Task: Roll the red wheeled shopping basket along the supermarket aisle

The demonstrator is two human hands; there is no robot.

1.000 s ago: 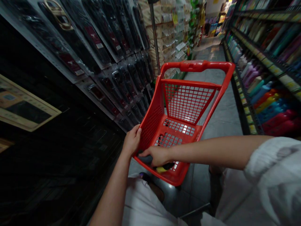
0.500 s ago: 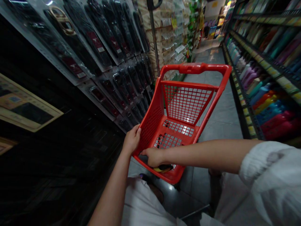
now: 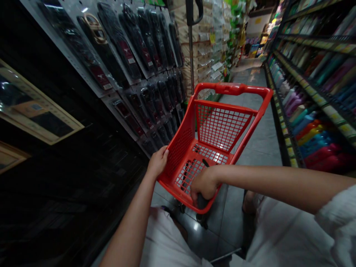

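A red plastic shopping basket on wheels [image 3: 182,152] stands tilted in front of me, with a grid floor and a raised handle frame at its far end. My left hand [image 3: 159,161] is closed on the basket's near left rim, thumb on top. Inside, low at the near right corner, my right hand [image 3: 205,182] is wrapped round a dark object [image 3: 203,202]. Its blunt end shows below my fingers; the hand hides most of it, so I cannot tell its kind. A thin black tip [image 3: 205,163] shows just beyond the hand; whether it belongs to that object is unclear.
Packaged belts [image 3: 130,55] hang on a rack at the left, above a black panel with framed pieces [image 3: 52,118]. A dark pole [image 3: 190,55] rises behind the basket. Shelves of colourful bottles [image 3: 317,122] line the right. Grey tiled aisle [image 3: 250,122] runs ahead.
My right hand has moved right across the basket floor, from near the left rim to the near right corner. A yellow-and-black part seen beside it is now hidden. The left hand keeps its hold.
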